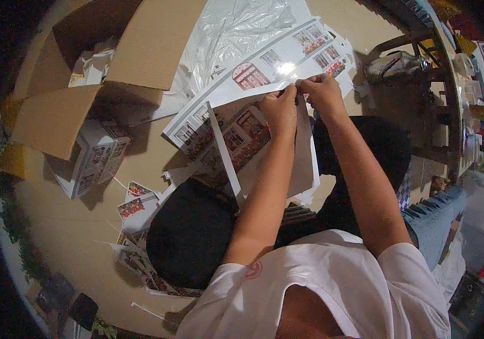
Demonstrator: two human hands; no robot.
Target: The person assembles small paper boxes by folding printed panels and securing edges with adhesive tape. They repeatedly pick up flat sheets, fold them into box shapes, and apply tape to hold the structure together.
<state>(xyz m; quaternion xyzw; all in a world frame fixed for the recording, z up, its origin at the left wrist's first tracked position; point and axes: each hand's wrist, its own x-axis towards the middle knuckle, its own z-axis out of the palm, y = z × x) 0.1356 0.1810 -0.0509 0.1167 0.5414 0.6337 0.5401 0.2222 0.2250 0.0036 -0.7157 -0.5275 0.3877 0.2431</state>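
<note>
Near the middle, my left hand (pixel 280 113) and my right hand (pixel 322 93) are side by side, fingers closed in a pinch. Between them they grip the far edge of a white card piece (pixel 308 161), whose strip-like sides stand up toward me; its exact shape is partly hidden by my left forearm. Under and beyond it lies a large printed card sheet (pixel 273 59) with pictures of windows and red flowers. The part of that sheet nearer me is in shadow.
An open cardboard carton (pixel 151 42) with white scraps inside stands at far left. Printed boxes (pixel 96 155) sit below its flap. Clear plastic film (pixel 236 28) lies beyond the sheet. Printed card pieces (pixel 137 209) are on the floor at left. A wooden rack (pixel 451 96) stands at right.
</note>
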